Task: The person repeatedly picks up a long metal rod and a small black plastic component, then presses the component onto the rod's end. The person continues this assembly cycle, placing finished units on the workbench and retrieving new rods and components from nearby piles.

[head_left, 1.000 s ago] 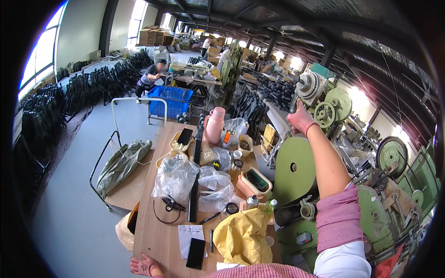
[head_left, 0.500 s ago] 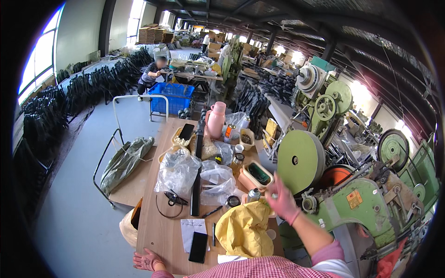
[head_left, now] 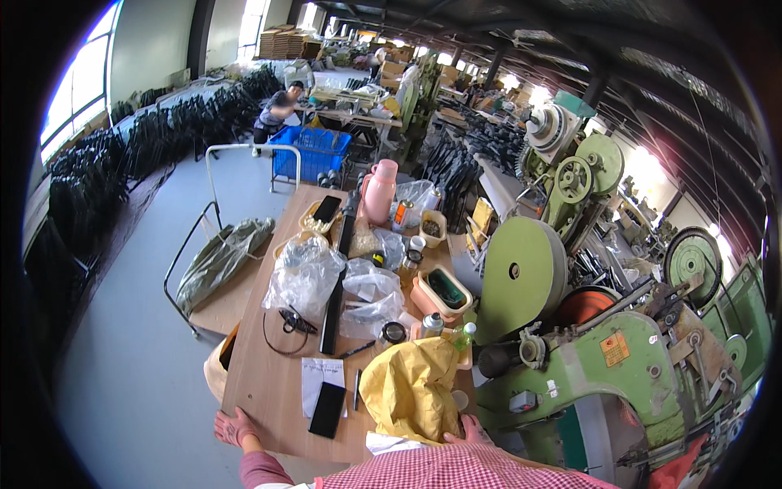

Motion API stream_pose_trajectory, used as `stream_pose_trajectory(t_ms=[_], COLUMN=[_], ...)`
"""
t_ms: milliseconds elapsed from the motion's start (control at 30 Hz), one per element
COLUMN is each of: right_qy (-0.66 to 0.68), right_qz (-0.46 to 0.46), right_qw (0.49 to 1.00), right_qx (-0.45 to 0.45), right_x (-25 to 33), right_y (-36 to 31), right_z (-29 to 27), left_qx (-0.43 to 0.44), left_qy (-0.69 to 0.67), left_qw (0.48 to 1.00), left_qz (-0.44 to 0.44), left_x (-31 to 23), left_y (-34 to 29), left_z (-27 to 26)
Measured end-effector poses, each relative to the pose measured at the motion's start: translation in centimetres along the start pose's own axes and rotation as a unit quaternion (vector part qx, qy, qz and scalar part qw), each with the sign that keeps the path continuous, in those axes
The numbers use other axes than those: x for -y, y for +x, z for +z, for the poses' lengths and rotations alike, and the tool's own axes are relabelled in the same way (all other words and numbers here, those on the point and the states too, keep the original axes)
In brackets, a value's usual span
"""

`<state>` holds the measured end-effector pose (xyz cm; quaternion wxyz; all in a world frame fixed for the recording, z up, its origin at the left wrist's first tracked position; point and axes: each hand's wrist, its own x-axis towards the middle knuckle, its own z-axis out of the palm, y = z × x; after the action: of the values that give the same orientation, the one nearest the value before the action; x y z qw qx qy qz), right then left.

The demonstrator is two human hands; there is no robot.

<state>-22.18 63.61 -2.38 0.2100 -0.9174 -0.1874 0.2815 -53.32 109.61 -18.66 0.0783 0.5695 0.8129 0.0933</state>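
My left hand [head_left: 235,427], in a pink glove, rests at the front left corner of the wooden table [head_left: 269,407], its fingers laid over the edge. At the front right, my right hand [head_left: 470,432], also gloved in pink, lies against the table edge beside a yellow cloth-like bundle [head_left: 411,387]. Its fingers look stretched out, partly hidden by the bundle, and I see nothing held in them. Between the hands are a black phone [head_left: 327,410], a pen [head_left: 357,389] and a sheet of paper with handwriting [head_left: 311,375].
Farther up the table are clear plastic bags [head_left: 305,273], a black bar [head_left: 332,314], a pink thermos [head_left: 380,191], a tub [head_left: 444,292] and a green bottle [head_left: 464,335]. A green machine [head_left: 586,367] stands right; a trolley [head_left: 232,322] left. Another person [head_left: 277,110] crouches by a blue crate [head_left: 309,155].
My right hand has come down from above the tub to the front right table edge, uncovering the green bottle. My left hand stays at the corner. The view has shifted slightly.
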Motion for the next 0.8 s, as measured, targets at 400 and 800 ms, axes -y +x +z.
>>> stream_pose_trajectory(t_ms=[400,800], right_qy=[0.058,0.065], right_qz=[0.117,0.161], right_qw=[0.99,0.985], right_qx=[0.055,0.021], right_x=[-1.6,-13.0], right_y=[-2.8,-3.8], right_z=[-1.6,-0.2], left_qx=[0.103,0.142], left_qy=[-0.01,-0.011], left_qw=[0.995,0.989], left_qz=[0.012,0.029], left_x=[1.5,1.9], left_y=[1.4,1.2], left_z=[-0.2,-1.2])
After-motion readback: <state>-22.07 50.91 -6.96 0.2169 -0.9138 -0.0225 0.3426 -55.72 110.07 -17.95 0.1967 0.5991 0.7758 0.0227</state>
